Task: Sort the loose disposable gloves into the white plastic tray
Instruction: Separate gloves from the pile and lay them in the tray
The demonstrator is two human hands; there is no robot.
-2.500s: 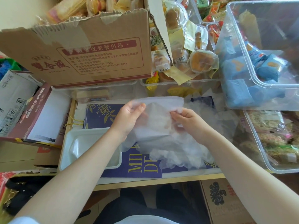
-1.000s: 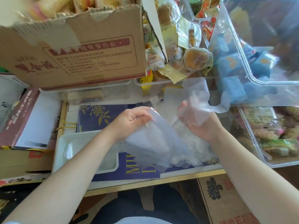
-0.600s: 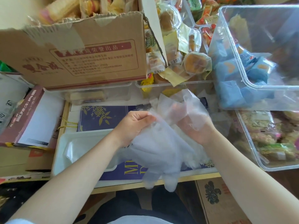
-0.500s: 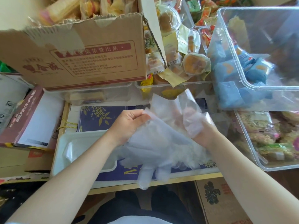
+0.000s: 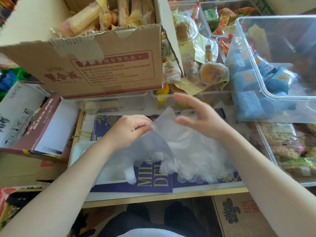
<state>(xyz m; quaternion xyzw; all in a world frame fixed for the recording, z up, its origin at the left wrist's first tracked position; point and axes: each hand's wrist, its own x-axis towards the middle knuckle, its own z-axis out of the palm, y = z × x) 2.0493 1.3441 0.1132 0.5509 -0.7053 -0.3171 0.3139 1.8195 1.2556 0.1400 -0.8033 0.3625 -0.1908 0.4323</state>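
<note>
My left hand [image 5: 131,130] pinches the cuff end of a clear disposable glove [image 5: 150,149], which hangs down with its fingers over the right end of the white plastic tray [image 5: 77,151]. A heap of loose clear gloves [image 5: 196,158] lies on the dark blue book to the right of the tray. My right hand [image 5: 200,117] hovers above that heap, fingers spread and holding nothing. My left forearm hides much of the tray.
A torn cardboard box of snacks [image 5: 102,69] stands at the back left. Clear plastic bins [image 5: 273,65] of wrapped food crowd the back and right side. A maroon box [image 5: 42,125] lies left of the tray. The table's front edge [image 5: 162,197] runs below the blue book [image 5: 153,183].
My right hand has let go of the glove it was wrapped in and now is lifted, fingers spread. The glove in my left hand has swung left toward the tray.
</note>
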